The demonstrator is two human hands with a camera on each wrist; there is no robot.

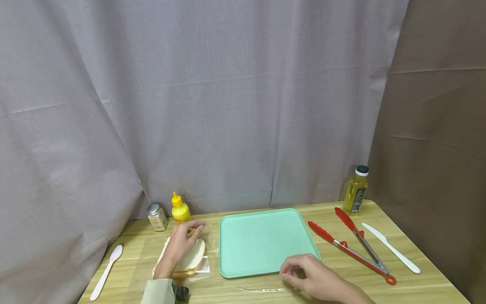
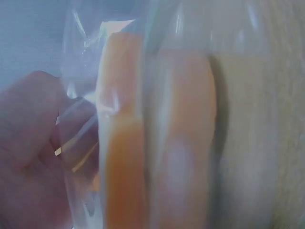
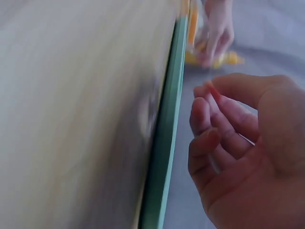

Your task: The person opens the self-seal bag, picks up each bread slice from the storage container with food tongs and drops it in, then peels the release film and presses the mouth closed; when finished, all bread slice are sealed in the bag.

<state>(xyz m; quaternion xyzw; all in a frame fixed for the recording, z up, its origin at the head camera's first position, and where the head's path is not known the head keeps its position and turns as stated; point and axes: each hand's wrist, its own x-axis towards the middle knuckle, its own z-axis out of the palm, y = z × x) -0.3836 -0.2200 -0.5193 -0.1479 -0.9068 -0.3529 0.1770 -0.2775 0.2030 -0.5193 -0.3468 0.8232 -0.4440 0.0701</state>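
Sliced white bread lies in a clear plastic bag on the table's left side. Over it my left hand pinches the bag's film between thumb and fingers; in the left wrist view the film overlaps the fingers and crusts show through it. Beside the front right corner of the green tray, my right hand hovers with loosely curled fingers. Its thumb meets the index fingertip, with nothing visible between them. A thin clear strip lies on the table by that hand.
Behind the bread stand a yellow squeeze bottle and a silver-lidded jar. A white spoon lies far left. To the right are red-tipped tongs, a white knife and an oil bottle. Grey curtains hang behind.
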